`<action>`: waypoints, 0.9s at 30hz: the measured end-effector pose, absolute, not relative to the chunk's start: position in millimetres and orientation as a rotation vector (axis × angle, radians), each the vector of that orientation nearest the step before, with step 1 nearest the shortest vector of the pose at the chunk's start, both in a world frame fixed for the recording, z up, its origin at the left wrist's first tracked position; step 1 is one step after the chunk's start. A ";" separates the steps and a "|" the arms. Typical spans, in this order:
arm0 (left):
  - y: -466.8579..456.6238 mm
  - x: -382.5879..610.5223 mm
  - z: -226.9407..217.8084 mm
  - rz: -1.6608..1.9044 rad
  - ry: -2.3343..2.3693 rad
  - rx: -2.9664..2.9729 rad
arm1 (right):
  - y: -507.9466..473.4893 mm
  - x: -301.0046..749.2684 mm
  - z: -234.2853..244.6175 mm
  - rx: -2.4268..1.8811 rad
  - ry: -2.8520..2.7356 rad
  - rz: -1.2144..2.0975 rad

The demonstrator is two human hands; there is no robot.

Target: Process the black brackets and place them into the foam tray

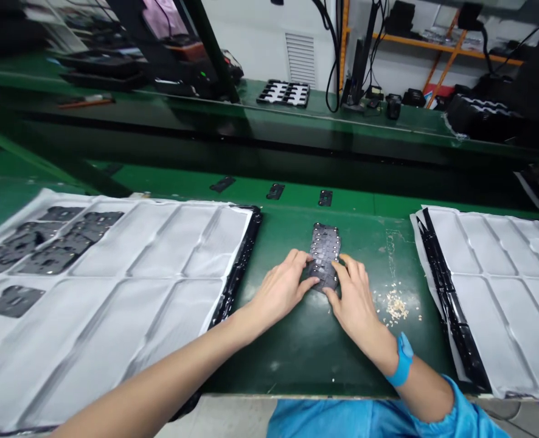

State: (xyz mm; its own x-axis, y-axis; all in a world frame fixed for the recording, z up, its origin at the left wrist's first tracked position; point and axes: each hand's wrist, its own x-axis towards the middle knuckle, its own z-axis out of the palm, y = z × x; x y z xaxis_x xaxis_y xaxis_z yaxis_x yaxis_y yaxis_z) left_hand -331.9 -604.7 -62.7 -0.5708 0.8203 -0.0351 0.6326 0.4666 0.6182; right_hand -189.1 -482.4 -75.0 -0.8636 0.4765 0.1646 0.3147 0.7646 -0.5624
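A long dark grey plate [325,248] with small shiny spots along its sides lies on the green bench, its far end pointing away from me. My left hand [284,285] grips its left edge near the close end, thumb and fingers bent around it. From the other side, my right hand [354,293] has its fingers and thumb curled on the right edge. The fingertips cover parts of both edges. A small heap of pale bits [396,306] is scattered to the right of my right hand, which has a blue band at the wrist.
A white compartment tray [155,304] at left carries several dark plates [50,261]. Another white tray [502,261] stands at right. Three small dark pieces [275,191] lie behind the plate. Along the back shelf are a black-and-white tray [284,93] and cables.
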 end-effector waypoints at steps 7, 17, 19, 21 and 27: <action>-591.2 -349.3 -64.4 0.784 2.369 1.299 | -471.9 -213.8 -69.0 -0.565 -2.838 0.702; -580.0 -364.8 -68.0 0.918 2.262 1.174 | -461.8 -231.6 -68.4 -0.569 -2.850 0.826; -582.0 -363.6 -66.8 0.947 2.233 1.140 | -463.8 -230.1 -66.1 -0.558 -2.828 0.899; -585.2 -361.2 -63.0 0.980 2.196 1.110 | -467.0 -227.3 -62.2 -0.555 -2.788 0.979; -592.5 -344.6 -30.9 1.079 1.938 1.133 | -476.5 -199.1 -41.1 -0.662 -2.528 1.150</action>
State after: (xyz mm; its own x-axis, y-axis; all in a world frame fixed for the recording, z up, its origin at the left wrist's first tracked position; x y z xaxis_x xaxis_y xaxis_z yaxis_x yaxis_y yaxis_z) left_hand -344.6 -592.5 -30.9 -0.4240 0.8979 -0.1181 0.3728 0.2919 0.8808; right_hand -199.1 -476.5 -41.1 -0.8538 0.5163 0.0673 0.2885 0.5767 -0.7643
